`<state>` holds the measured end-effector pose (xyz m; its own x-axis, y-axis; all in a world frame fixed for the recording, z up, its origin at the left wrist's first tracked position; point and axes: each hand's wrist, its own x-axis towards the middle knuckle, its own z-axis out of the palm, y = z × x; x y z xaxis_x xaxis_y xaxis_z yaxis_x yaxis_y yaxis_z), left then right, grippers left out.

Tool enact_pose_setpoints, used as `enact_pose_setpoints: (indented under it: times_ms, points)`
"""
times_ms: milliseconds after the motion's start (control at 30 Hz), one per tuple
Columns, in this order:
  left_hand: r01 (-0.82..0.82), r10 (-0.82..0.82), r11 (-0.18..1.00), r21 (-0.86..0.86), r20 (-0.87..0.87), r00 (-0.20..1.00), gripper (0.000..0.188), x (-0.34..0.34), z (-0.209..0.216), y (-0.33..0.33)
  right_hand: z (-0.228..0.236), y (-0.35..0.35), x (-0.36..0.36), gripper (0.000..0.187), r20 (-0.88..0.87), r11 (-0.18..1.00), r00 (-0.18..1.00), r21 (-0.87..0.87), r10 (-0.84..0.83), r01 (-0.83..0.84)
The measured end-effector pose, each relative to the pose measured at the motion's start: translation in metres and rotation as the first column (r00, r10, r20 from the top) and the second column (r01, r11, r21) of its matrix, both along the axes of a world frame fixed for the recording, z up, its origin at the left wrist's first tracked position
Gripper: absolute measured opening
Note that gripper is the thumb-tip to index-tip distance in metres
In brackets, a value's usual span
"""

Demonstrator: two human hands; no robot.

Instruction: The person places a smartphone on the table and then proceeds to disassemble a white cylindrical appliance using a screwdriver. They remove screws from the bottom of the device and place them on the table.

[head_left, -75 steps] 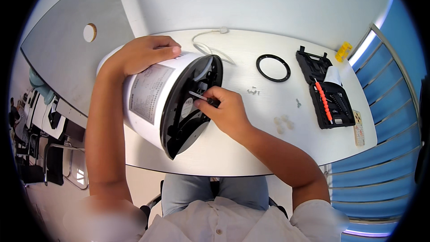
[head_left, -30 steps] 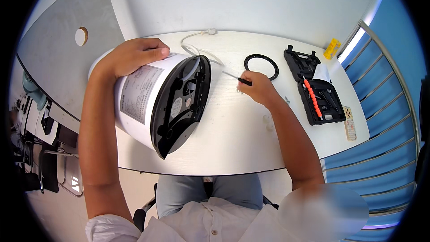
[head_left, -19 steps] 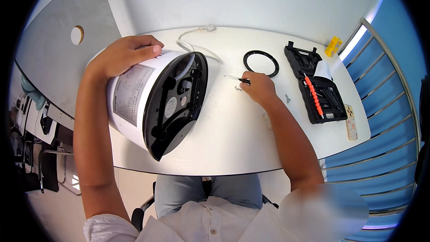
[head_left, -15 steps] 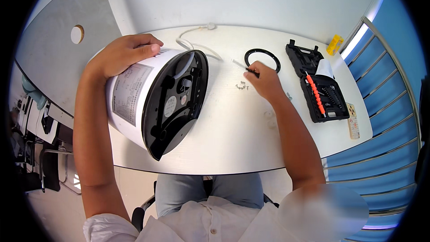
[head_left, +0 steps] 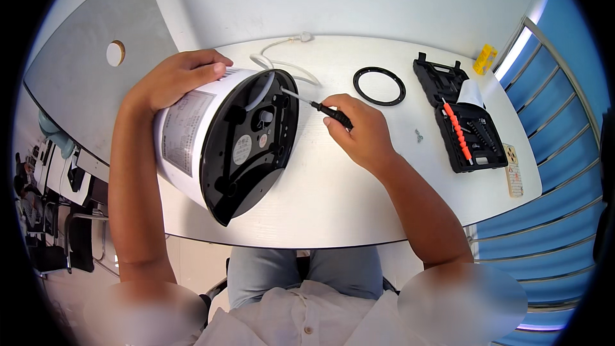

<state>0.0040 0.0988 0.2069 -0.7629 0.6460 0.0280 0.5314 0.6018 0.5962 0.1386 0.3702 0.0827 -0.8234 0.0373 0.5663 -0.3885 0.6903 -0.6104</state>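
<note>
From my end: white appliance point(head_left: 198, 131) lies on its side, L half of the surface point(head_left: 320, 205), w/ its black base point(head_left: 253, 131) turned to the R. L hand point(head_left: 176, 80) is draped over the appliance's upper side, palm down, thumb a bit apart from the fingers, not closed round anything. R hand point(head_left: 362, 131) I've got clamped on the black handle of a screwdriver point(head_left: 330, 113), thumb one side, index the other. Shaft points up-L, tip at the base's upper R part; can't tell if it's seated in a hole or just in front.

Behind the appliance: pale cord point(head_left: 254, 57), loosely looped, plug point(head_left: 305, 36) nr the surface's far edge. Black ring point(head_left: 384, 102) lies flat beyond the R hand, well apart from the appliance. R of the hand, a few small screws point(head_left: 419, 135), too tiny for detail. Further R, open black tool case point(head_left: 448, 154) w/ orange flex shaft point(head_left: 457, 131) slanting across it. Remote point(head_left: 513, 170) just beside the case's near R corner; yellow piece point(head_left: 485, 59) nr the far R corner.
</note>
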Motion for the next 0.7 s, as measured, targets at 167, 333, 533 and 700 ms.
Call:
enact_pose_setpoints:
  times_ms: [167,333,533,700]
  points:
    - [0.000,0.000,1.000,0.009,-0.001,1.000,0.064,0.002,0.000,-0.001,-0.008,0.002,-0.004,0.018,-0.068,0.999,0.997,-0.023,-0.044,0.043]
    - [-0.017,0.017,1.000,-0.001,0.036,0.999,0.071,0.008,0.003,-0.001,-0.014,-0.003,-0.006,0.018,-0.081,0.997,0.994,-0.040,-0.072,0.069]
    - [-0.021,0.020,1.000,0.023,0.043,0.999,0.074,0.009,0.001,-0.001,-0.014,-0.004,-0.007,0.018,-0.075,0.996,0.995,-0.054,-0.069,0.065]
    - [-0.033,0.032,0.999,0.028,0.044,0.999,0.075,0.009,0.000,-0.002,-0.015,-0.005,-0.008,0.018,-0.102,0.996,0.991,-0.008,-0.091,0.091]
